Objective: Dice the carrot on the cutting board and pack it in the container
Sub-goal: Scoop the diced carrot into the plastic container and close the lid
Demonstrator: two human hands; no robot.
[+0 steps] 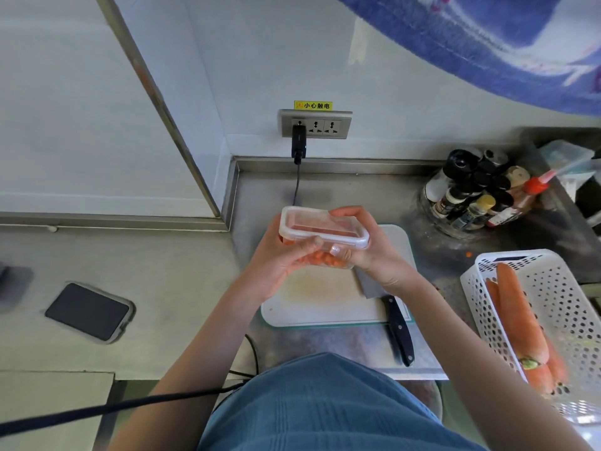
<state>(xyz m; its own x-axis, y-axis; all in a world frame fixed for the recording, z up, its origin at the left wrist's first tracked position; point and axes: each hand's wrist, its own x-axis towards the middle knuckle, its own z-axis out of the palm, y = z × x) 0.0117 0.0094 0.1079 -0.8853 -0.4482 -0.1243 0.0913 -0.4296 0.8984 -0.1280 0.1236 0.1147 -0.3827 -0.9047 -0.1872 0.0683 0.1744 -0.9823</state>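
— Nearest the body, what is listed?

— Item one: knife [395,323], laid on the board's right edge, handle toward the person. Item two: board [320,299], white, bare of carrot, faint orange stain only.

— Above the board?

— Item three: container [320,237], clear, lid [325,226] seated on top, held off the counter. Diced carrot [325,260] shows through its lower wall. Left hand [279,258] cups the left side, thumb on the front. Right hand [367,252] wraps the right end, fingers over the lid, thumb at the front edge. Both hands clamp it.

— Task status?

— Dicing looks done; pieces packed. Whether the lid is latched, cannot tell. Likely left: fasten it, set it down.

— To the side and farther back?

— Basket [559,288], right, with whole carrots [520,317]. Behind it, spice bottles [478,193]. Farthest, wall socket [315,124], one plug in.
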